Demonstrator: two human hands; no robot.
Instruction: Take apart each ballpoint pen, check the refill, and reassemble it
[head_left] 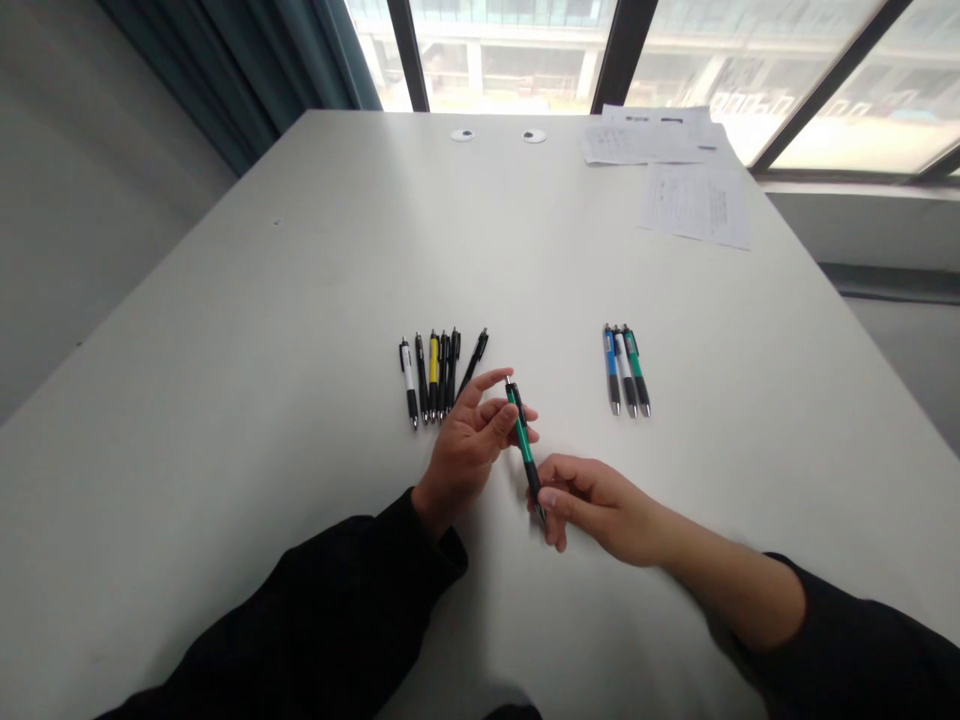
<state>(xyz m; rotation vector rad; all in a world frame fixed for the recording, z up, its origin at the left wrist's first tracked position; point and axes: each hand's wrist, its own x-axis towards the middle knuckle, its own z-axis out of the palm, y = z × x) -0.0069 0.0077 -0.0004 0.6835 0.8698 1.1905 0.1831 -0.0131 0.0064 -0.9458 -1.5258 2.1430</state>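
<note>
A green and black click pen [524,440] slants between my two hands above the table. My left hand [472,440] pinches its upper part with thumb and fingers, and the index fingertip touches the silver button at the top. Lower down, my right hand [592,505] grips the black grip near the silver tip. Just beyond my left hand lies a row of pens: a white one [409,380], a yellow one [433,365] and several black ones [421,375]. The rightmost black pen [476,355] lies tilted, its lower end hidden by my left hand.
On the right, a blue pen [612,365], a white pen [624,370] and a green pen [637,370] lie side by side on the white table [315,270]. Printed papers [694,200] rest at the far right corner. Two oval cable covers [534,136] sit near the window edge.
</note>
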